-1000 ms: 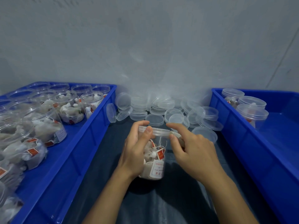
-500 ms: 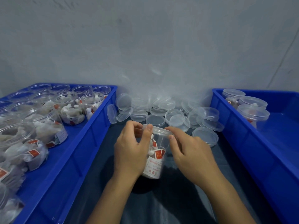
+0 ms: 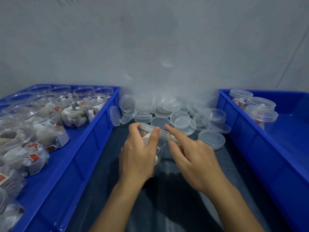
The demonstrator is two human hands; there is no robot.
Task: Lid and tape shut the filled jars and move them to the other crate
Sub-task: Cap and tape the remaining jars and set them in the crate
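The left hand has its fingers curled round the filled jar at the centre of the frame, thumb over the lid edge. The right hand has its forefinger stretched to the lid's right rim, while the thumb pinches something pale against the jar wall, perhaps the end of a tape strip; it is too blurred to tell. The jar sits tilted, its base hidden behind the left hand, over the dark worktop.

Risks, as I judge them: the lid looks slanted, so pressing on one side could seat it crooked or pop it off. The jar wall is smooth, clear plastic, and a loose grip during turning could let it slip and spill the tea-bag-like sachets. A string seems to hang near the rim; trapped under the lid, it would spoil the seal.

Counts: one jar in hand. Loose lids lie heaped at the upper centre, against the wall, roughly twenty or more; overlap prevents an exact count. The left crate holds open filled jars, at least a dozen visible, more cut off at the frame edge. The right crate holds three lidded jars in its far corner.
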